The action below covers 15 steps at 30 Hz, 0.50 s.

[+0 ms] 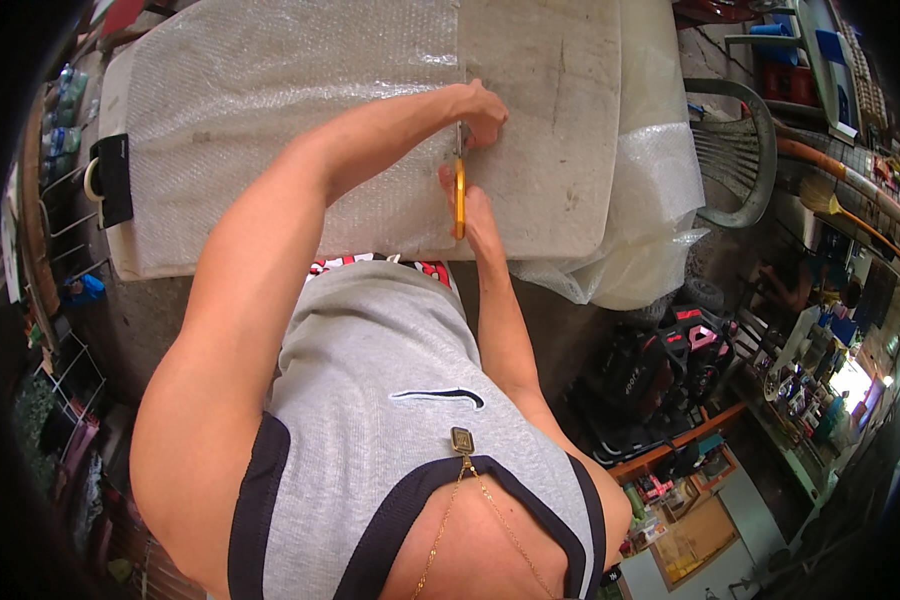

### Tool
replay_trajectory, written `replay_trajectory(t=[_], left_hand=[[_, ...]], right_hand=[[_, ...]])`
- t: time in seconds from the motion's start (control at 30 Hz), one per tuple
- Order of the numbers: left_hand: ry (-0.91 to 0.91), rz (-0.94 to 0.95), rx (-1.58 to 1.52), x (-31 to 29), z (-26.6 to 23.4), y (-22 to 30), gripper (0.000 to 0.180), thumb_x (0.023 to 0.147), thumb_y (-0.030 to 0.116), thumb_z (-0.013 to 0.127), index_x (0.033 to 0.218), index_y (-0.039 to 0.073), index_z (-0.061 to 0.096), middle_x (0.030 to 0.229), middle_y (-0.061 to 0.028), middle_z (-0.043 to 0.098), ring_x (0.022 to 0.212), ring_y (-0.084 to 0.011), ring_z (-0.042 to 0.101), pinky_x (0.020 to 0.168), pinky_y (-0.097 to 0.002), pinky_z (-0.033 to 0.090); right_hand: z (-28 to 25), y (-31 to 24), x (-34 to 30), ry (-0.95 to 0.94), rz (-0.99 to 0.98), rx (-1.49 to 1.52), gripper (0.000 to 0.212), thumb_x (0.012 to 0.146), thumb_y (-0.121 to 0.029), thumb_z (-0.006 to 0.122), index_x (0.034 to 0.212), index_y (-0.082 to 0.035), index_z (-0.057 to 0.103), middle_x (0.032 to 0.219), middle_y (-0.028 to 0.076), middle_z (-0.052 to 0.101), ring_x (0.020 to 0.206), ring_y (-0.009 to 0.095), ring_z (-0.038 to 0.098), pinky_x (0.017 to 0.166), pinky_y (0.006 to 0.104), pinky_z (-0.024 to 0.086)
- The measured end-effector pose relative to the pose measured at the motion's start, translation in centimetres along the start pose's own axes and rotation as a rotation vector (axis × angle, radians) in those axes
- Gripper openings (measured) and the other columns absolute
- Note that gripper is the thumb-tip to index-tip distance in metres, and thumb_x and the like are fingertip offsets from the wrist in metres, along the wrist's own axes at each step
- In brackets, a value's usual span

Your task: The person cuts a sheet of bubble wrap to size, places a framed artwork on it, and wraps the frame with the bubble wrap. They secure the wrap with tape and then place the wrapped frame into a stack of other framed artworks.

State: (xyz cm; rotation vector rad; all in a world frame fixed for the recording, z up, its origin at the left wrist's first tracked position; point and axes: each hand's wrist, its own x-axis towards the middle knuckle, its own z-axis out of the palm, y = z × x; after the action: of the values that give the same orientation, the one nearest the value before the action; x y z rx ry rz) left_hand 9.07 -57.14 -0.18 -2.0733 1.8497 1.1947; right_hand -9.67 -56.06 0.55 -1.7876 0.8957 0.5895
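Note:
A sheet of clear bubble wrap (240, 130) lies over the left and middle of the pale table (560, 130). Its straight right edge runs away from me, just beside both hands. My right hand (477, 212) is closed round yellow-handled scissors (460, 195), whose grey blades point away from me along that edge. Beyond them, my left hand (486, 112) reaches across with its fingers curled, low over the table by the blade tips. What its fingers pinch, if anything, is hidden.
More clear wrap (645, 210) hangs off the table's right side. A dark plastic chair (735, 150) stands beyond it. A black holder (113, 180) sits at the table's left edge. A black and pink wheeled item (670, 365) is at the right, near a broom (825, 197).

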Motion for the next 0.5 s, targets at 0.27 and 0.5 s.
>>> replay_trajectory(t=[0.27,0.5], left_hand=[[-0.028,-0.057,0.063,0.3,0.2,0.8,0.035,0.054,0.019,0.069,0.088,0.011,0.073,0.107,-0.0002,0.06,0.109,-0.0248,0.053,0.083,-0.0513,0.039],[0.004,-0.117,0.049,0.0,0.4,1.7,0.043,0.053,0.02,0.071,0.096,0.013,0.072,0.112,0.0008,0.06,0.114,-0.0235,0.05,0.087,-0.0526,0.035]], right_hand=[[-0.2,-0.5,0.1,-0.006,-0.014,0.038,0.085,0.077,-0.075,0.046,0.092,0.008,0.059,0.079,0.029,0.061,0.091,0.044,0.06,0.08,0.045,0.045],[-0.5,-0.8,0.9,-0.082,0.036,0.112,0.082,0.078,-0.073,0.048,0.09,0.007,0.056,0.07,0.019,0.058,0.059,0.028,0.062,0.052,0.0392,0.048]])
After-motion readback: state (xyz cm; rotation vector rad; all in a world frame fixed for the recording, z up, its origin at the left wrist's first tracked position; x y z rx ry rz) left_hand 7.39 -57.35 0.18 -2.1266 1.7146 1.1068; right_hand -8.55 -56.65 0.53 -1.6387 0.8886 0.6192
